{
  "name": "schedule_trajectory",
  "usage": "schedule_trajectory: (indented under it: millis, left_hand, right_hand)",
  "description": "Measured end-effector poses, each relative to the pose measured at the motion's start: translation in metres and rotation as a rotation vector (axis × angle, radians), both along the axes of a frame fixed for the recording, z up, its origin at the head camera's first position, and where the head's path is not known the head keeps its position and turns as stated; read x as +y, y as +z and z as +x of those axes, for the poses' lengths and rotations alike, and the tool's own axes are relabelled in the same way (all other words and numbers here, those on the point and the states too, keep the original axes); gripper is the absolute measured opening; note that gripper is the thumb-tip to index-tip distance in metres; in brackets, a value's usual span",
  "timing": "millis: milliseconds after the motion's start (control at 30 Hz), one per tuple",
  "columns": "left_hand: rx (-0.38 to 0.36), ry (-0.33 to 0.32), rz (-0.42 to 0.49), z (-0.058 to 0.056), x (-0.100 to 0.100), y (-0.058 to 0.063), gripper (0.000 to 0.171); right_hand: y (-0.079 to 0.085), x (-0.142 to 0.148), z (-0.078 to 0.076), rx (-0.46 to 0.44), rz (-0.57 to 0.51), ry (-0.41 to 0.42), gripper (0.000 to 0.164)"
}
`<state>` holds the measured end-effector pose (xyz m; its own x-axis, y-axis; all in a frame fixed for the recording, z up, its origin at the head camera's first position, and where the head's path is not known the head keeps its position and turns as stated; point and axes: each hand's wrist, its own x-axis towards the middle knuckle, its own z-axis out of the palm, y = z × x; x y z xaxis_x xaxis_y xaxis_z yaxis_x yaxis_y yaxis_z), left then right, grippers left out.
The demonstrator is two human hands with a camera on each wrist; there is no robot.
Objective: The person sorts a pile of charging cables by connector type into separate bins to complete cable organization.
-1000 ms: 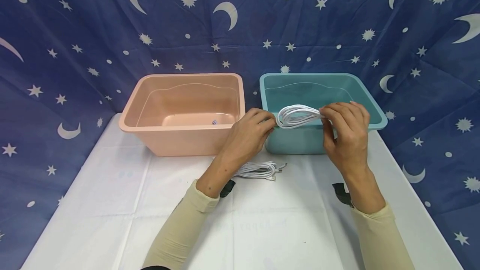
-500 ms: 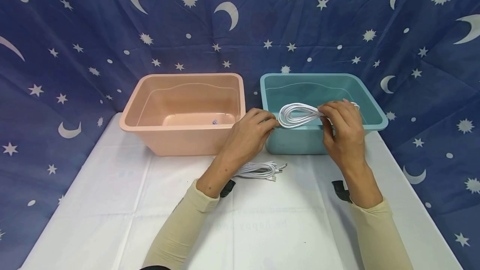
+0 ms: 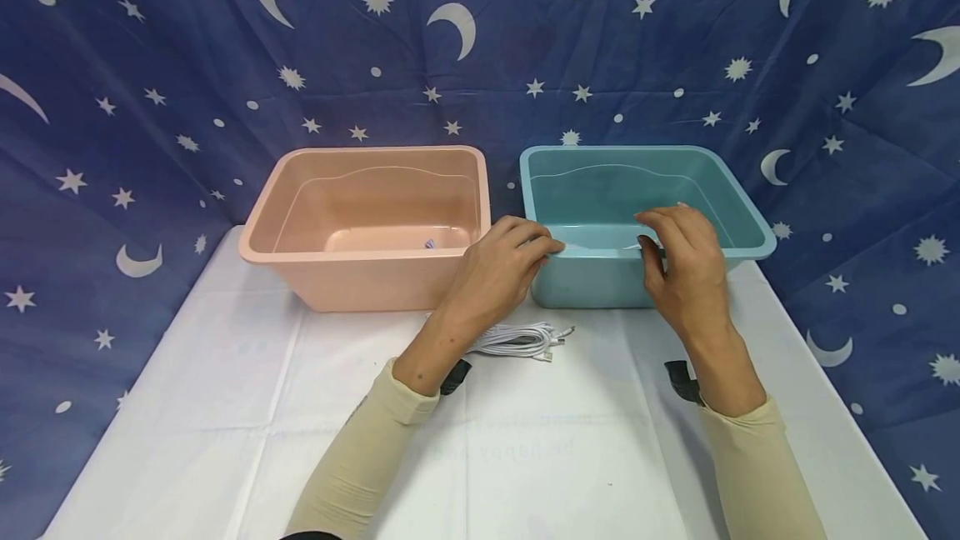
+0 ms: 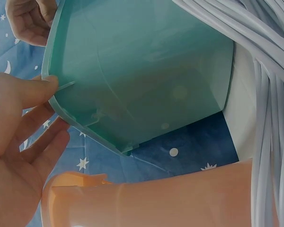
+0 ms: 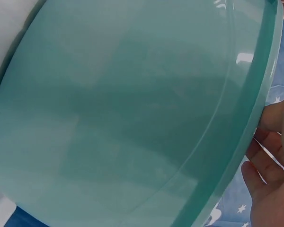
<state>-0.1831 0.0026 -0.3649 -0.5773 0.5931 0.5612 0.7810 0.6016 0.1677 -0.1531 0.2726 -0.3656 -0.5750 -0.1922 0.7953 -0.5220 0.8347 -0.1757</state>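
Note:
In the head view, my left hand (image 3: pixel 504 261) is at the front left corner of the teal bin (image 3: pixel 592 280), thumb and fingers relaxed. My right hand (image 3: pixel 686 269) hovers over that bin's front rim, thumb and fingers parted with no coil between them. A small white sliver (image 3: pixel 632 247) shows beside the right thumb; what it is cannot be told. The coiled white cable seen earlier is out of sight. Bundled white cables (image 3: pixel 517 340) lie on the table below my left hand, and they hang large in the left wrist view.
A peach bin (image 3: pixel 360 283) stands left of the teal one, with a small purple-and-white bit (image 3: pixel 430 244) inside. Both stand on a white tablecloth (image 3: pixel 555 457), before a blue curtain (image 3: pixel 510 40) with moons and stars.
The coiled white cable, held over the teal bin between both hands before, has left them and dropped from view at the bin. My fingers have parted; both arms stay nearly in place.

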Motion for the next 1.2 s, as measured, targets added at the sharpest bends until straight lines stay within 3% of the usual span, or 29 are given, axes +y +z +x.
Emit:
schedule_trajectory:
  millis: [533,1200]
  left_hand:
    - [-0.001,-0.006,0.003,0.001,0.0,0.001,0.025]
    - [0.02,0.005,-0.011,0.002,-0.001,0.0,0.023]
  right_hand:
    - [0.004,-0.011,0.009,0.0,0.028,0.041,0.022]
    - [-0.006,-0.058,0.026,0.043,0.118,0.138,0.008]
